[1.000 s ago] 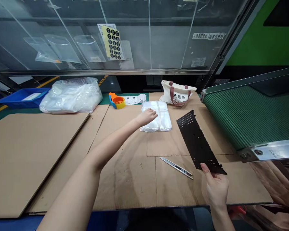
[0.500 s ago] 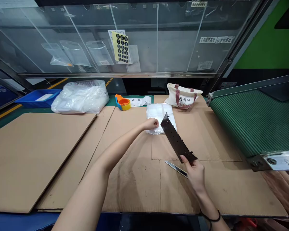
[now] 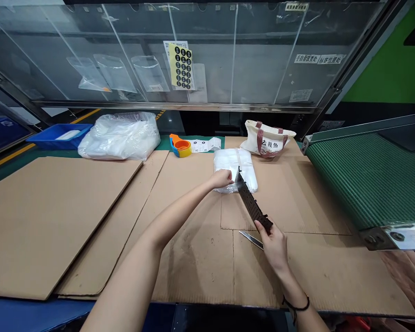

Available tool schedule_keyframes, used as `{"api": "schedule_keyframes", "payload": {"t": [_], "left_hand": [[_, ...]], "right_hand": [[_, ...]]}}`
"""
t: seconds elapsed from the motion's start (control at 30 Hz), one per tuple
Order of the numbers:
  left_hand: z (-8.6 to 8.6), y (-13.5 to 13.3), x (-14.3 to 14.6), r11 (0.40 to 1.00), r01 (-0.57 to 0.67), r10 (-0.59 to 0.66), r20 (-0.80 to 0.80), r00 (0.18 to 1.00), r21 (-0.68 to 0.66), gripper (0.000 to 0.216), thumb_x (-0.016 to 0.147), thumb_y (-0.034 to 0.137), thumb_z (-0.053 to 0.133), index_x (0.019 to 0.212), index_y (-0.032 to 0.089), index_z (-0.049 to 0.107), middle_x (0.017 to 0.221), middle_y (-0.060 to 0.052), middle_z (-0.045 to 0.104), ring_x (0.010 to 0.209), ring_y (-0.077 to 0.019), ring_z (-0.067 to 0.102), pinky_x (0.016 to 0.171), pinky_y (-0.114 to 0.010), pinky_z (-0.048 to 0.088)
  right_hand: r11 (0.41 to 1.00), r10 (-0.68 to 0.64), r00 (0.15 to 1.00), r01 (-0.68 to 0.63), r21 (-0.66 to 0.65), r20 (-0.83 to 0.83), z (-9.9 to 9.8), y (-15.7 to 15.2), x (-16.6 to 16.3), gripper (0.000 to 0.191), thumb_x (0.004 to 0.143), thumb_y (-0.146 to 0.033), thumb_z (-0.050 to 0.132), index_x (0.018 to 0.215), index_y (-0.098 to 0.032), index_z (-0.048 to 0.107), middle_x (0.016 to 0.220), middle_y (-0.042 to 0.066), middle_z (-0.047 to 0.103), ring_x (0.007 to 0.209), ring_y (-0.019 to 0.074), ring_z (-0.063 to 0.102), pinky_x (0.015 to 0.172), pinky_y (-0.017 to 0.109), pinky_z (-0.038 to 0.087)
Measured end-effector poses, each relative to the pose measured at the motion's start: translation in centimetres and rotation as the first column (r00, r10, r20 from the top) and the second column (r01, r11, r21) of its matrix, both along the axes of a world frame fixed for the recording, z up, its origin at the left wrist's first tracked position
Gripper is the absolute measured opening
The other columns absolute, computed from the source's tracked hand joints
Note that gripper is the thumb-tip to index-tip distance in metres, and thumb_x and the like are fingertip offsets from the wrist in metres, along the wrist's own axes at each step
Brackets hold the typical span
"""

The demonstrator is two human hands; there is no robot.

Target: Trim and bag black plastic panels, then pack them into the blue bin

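My right hand [image 3: 274,244] grips the near end of a long, thin dark panel [image 3: 251,200] with small holes and notched edges. The panel is tilted, its far end up beside my left hand [image 3: 224,179]. That hand is closed, fingers curled, over the left side of a stack of clear plastic bags [image 3: 234,161]; what its fingers hold, if anything, is hidden. Under the panel and my right hand lies a utility knife [image 3: 251,240] on the cardboard-covered table [image 3: 197,258], its near end covered by the hand.
Behind the bags stand a tape dispenser [image 3: 180,146] with a label strip [image 3: 206,145] and a cloth bag [image 3: 269,139]. A wrapped plastic bundle [image 3: 121,136] and a blue tray [image 3: 57,137] are at back left. Cardboard sheets [image 3: 65,207] lie left; a green conveyor belt [image 3: 370,180] borders the right.
My right hand has turned the panel more edge-on and moved slightly up and left. The panel's far end has come closer to my closed left hand. The view has shifted a little.
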State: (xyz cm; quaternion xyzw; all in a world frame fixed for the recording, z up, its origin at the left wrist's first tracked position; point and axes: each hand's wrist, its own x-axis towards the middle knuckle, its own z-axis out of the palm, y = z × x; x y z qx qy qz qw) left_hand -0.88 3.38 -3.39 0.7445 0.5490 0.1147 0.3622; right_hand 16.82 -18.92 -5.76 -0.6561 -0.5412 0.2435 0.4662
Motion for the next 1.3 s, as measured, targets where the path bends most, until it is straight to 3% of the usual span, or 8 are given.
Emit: {"api": "schedule_keyframes", "payload": {"t": [0.23,0.4,0.53,0.63,0.8,0.97,1.13,1.3], "left_hand": [[-0.5,0.2,0.5,0.987,-0.101,0.118,0.14,0.983,-0.123,0.03,0.091,0.034,0.059,0.115,0.016,0.059,0.116,-0.008,0.062,0.098,-0.0203,0.062,0.083,-0.041,0.055],[-0.1,1.5,0.1,0.947,-0.251,0.307,0.337,0.89,-0.198,0.033,0.092,0.035,0.058,0.119,0.015,0.057,0.115,-0.009,0.062,0.095,-0.0197,0.063,0.08,-0.04,0.056],[0.6,2.0,-0.3,0.92,-0.356,0.391,0.436,0.81,-0.163,0.035,0.092,0.035,0.058,0.121,0.016,0.056,0.117,-0.009,0.061,0.097,-0.0203,0.063,0.081,-0.04,0.055],[0.8,1.2,-0.6,0.923,-0.371,0.375,0.437,0.817,-0.098,0.033,0.092,0.036,0.057,0.118,0.015,0.057,0.112,-0.008,0.062,0.092,-0.0187,0.063,0.077,-0.038,0.056],[1.5,-0.9,-1.1,0.955,-0.287,0.246,0.331,0.911,0.08,0.023,0.089,0.035,0.06,0.099,0.014,0.062,0.089,-0.003,0.064,0.074,-0.0138,0.06,0.067,-0.03,0.051],[2.9,-2.8,-1.0,0.974,-0.089,0.059,0.146,0.988,0.208,0.041,0.091,0.04,0.048,0.069,0.015,0.07,0.055,0.001,0.058,0.061,-0.0152,0.057,0.061,-0.026,0.038],[4.0,-5.3,-0.4,0.936,0.1,-0.079,-0.077,0.994,0.338,0.036,0.094,0.038,0.045,0.099,0.02,0.075,0.082,-0.005,0.074,0.079,-0.0211,0.065,0.07,-0.028,0.042],[3.6,-8.4,0.8,0.867,0.198,-0.045,-0.324,0.945,0.456,0.039,0.094,0.029,0.046,0.127,0.015,0.062,0.088,-0.018,0.074,0.082,-0.0282,0.069,0.071,-0.034,0.047]], "right_hand": [[1.0,0.0,1.0,0.0,0.003,-0.019,-0.2,-0.4,-0.3,0.045,0.083,-0.062,0.052,0.077,-0.018,0.062,0.053,-0.001,0.055,0.045,0.013,0.045,0.047,0.023,0.037],[0.999,-0.007,0.998,0.005,-0.034,-0.055,-0.1,-0.2,-0.3,0.045,0.08,-0.062,0.056,0.075,-0.018,0.062,0.047,-0.004,0.048,0.04,0.0122,0.038,0.044,0.024,0.032],[0.998,-0.034,0.99,0.026,-0.06,-0.139,-0.1,0.1,-0.1,0.043,0.078,-0.06,0.061,0.077,-0.018,0.066,0.055,0.0,0.06,0.046,0.0146,0.047,0.05,0.025,0.038],[0.994,-0.084,0.966,0.066,-0.084,-0.245,-0.3,0.0,0.1,0.044,0.073,-0.059,0.066,0.08,-0.016,0.068,0.067,0.006,0.069,0.058,0.0196,0.059,0.058,0.029,0.046],[0.991,-0.098,0.84,0.034,-0.128,-0.534,0.1,-1.0,0.8,0.047,0.066,-0.056,0.075,0.088,-0.014,0.071,0.095,0.012,0.075,0.091,0.0276,0.069,0.079,0.038,0.054],[0.964,-0.07,0.616,-0.162,-0.213,-0.785,0.0,-1.9,1.4,0.04,0.059,-0.044,0.084,0.083,-0.014,0.072,0.081,0.01,0.076,0.063,0.0224,0.07,0.05,0.031,0.057],[0.974,-0.151,0.42,-0.092,-0.207,-0.895,-1.0,-2.0,0.1,0.037,0.058,-0.046,0.085,0.081,-0.022,0.071,0.085,0.001,0.076,0.077,0.0156,0.073,0.066,0.023,0.06],[0.975,-0.158,0.314,-0.103,-0.199,-0.936,-0.5,-2.6,-1.5,0.034,0.058,-0.036,0.088,0.085,-0.022,0.071,0.09,0.0,0.076,0.082,0.0165,0.072,0.068,0.024,0.061]]}}
